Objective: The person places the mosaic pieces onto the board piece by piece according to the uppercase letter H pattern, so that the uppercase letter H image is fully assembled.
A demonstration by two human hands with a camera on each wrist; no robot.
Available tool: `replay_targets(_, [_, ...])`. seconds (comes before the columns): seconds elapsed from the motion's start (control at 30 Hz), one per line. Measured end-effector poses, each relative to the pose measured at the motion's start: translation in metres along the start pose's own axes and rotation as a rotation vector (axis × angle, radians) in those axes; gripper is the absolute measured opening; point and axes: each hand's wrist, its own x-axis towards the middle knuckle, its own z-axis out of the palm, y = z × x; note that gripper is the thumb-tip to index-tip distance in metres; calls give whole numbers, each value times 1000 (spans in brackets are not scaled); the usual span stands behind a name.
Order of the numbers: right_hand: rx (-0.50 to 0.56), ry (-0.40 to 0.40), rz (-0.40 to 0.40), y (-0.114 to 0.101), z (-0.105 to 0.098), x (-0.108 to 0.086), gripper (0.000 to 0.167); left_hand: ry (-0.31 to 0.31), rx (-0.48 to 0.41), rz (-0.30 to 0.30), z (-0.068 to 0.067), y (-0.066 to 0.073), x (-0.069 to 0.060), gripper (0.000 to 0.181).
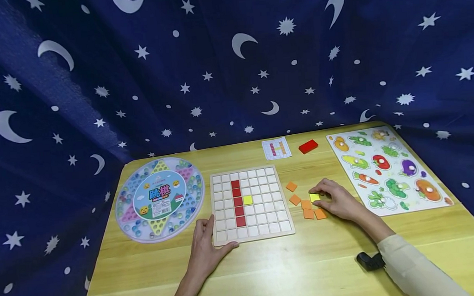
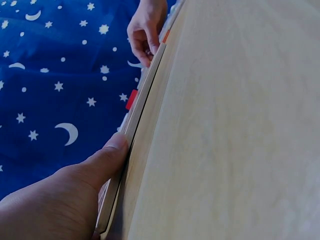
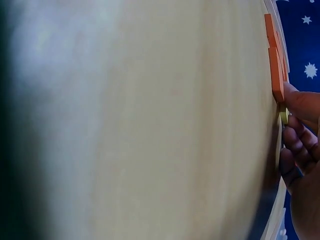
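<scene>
A wooden grid board [image 1: 263, 218] lies on the table with a column of several red square tiles [image 1: 238, 201] and one yellow tile [image 1: 247, 199] beside them. My left hand [image 1: 205, 250] holds the board's near left corner, thumb along the front edge and fingers at the left side. In the left wrist view, the left thumb [image 2: 107, 157] presses the board's edge. To the right of the board, my right hand [image 1: 337, 199] pinches a yellow square tile [image 1: 314, 197] between thumb and fingers. Several orange square tiles [image 1: 307, 214] lie loose on the table beside it.
A small pattern card [image 1: 267, 151] and a red block [image 1: 308, 146] lie behind the board. A round Chinese checkers set [image 1: 143, 233] is at the left. A vegetable puzzle board [image 1: 363, 156] lies at the right. A starry blue cloth [image 1: 217, 107] hangs behind the table.
</scene>
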Motion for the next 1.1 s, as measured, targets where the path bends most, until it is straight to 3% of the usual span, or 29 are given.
replay_targets(1.1, [8,19,-6,5,3,1,22,6,10,-1,0,1,-1,107])
